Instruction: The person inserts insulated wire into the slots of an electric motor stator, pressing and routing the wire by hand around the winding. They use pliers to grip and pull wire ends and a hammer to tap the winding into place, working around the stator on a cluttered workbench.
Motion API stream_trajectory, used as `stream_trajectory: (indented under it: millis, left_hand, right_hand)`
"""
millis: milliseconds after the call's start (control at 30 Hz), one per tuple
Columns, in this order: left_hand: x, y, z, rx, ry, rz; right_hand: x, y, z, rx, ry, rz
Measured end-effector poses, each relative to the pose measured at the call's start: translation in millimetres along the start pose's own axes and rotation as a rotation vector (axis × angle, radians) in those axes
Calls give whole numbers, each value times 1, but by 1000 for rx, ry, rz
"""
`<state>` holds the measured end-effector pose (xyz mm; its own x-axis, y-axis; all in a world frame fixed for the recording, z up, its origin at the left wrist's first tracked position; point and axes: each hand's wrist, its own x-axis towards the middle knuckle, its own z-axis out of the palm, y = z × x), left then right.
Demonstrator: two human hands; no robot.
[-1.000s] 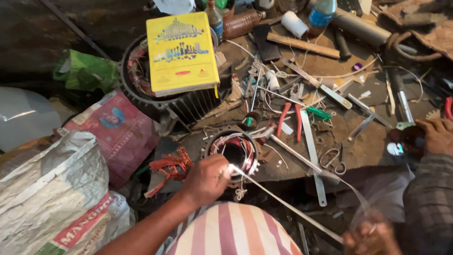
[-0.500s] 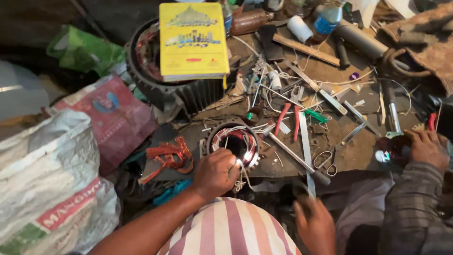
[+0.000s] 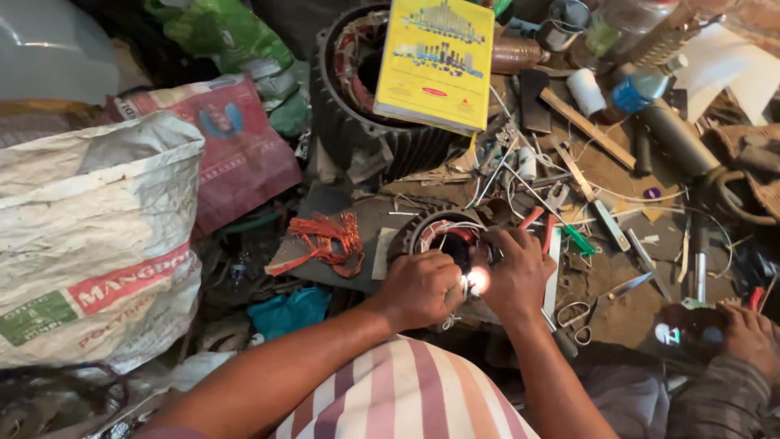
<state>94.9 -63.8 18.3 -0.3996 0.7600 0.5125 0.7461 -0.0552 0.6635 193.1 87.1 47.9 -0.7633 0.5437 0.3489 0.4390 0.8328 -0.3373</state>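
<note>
Small motor stator (image 3: 445,236) at frame centre, round housing open on top, inside white and red winding wires. Left hand (image 3: 421,287) closed in fist on its lower rim; right hand (image 3: 513,272) curled at right rim, fingers pinching something small at bright spot, cannot tell what. Both hands touch each other.

Second, bigger stator (image 3: 366,122) in upper centre, copper coils inside, one yellow book (image 3: 436,61) lying over its edge. One loose copper coil bundle (image 3: 329,240) just left of small stator. Two sacks: white sack (image 3: 89,244) at left edge, red sack (image 3: 236,146) above it. Little free room; tools crowd right side. Another person's hand (image 3: 751,337) at lower right edge.
</note>
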Motion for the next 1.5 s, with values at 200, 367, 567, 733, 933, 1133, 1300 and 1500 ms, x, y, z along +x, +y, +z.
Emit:
stream_trajectory:
  millis: [200,367,567,733,933,1133,1300,1500]
  left_hand:
    - [1,-2,0,-17,6,42]
    - [1,-2,1,4,-19,39]
    - [0,-6,-2,16,-35,64]
    - [2,-5,-3,4,-47,56]
    - [3,-4,-6,17,-40,76]
    - [6,-1,-3,56,-36,68]
    - [5,3,-3,78,-30,72]
    - [2,4,-4,51,-28,34]
  right_hand:
    - [-7,29,24,136,107,-41]
    - [-10,14,25,279,188,7]
    - [-5,-3,9,304,168,40]
    - [0,-1,9,191,108,-25]
    - [6,-8,12,277,109,-9]
    - [10,-6,15,229,178,-80]
    - [9,3,14,191,131,-76]
    - [-1,14,7,346,123,25]
